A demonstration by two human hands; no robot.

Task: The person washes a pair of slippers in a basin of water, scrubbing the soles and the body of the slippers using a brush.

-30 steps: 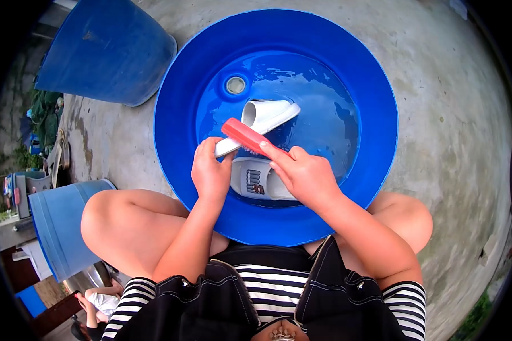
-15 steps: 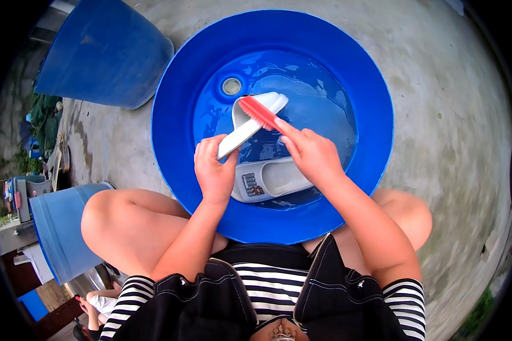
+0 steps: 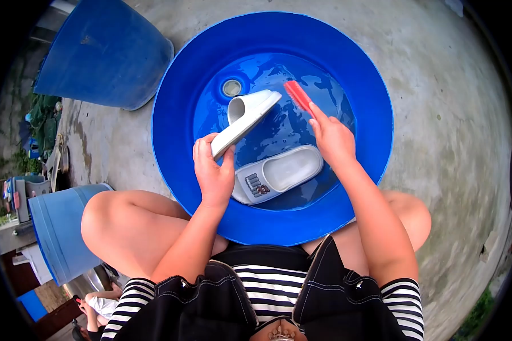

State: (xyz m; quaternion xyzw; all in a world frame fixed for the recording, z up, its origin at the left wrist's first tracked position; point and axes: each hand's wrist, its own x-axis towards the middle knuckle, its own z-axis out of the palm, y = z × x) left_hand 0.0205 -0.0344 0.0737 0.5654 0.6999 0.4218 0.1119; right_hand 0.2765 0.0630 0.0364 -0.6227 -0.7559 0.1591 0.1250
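In my left hand (image 3: 215, 172) is the heel end of a white slide slipper (image 3: 247, 122), tilted on its side above the water with its toe pointing up and right. My right hand (image 3: 334, 139) grips the handle of a red scrub brush (image 3: 299, 98), whose bristles face the slipper but stand apart from it. A second slipper, grey with a dark decorated strap (image 3: 255, 184), lies in the shallow water below my hands. All of this is within a round blue tub (image 3: 370, 122) between my knees.
A pale round drain plug (image 3: 231, 87) sits in the tub's floor. To the upper left stands a large blue barrel (image 3: 105, 54), and a lighter blue bucket (image 3: 68, 227) is beside my left knee. Concrete ground (image 3: 438, 113) surrounds the tub. Another person (image 3: 99, 304) shows at the lower left.
The brush has come off the slipper and moved right with my right hand. The held slipper has turned slightly, its side now facing up more. More of the grey slipper shows.
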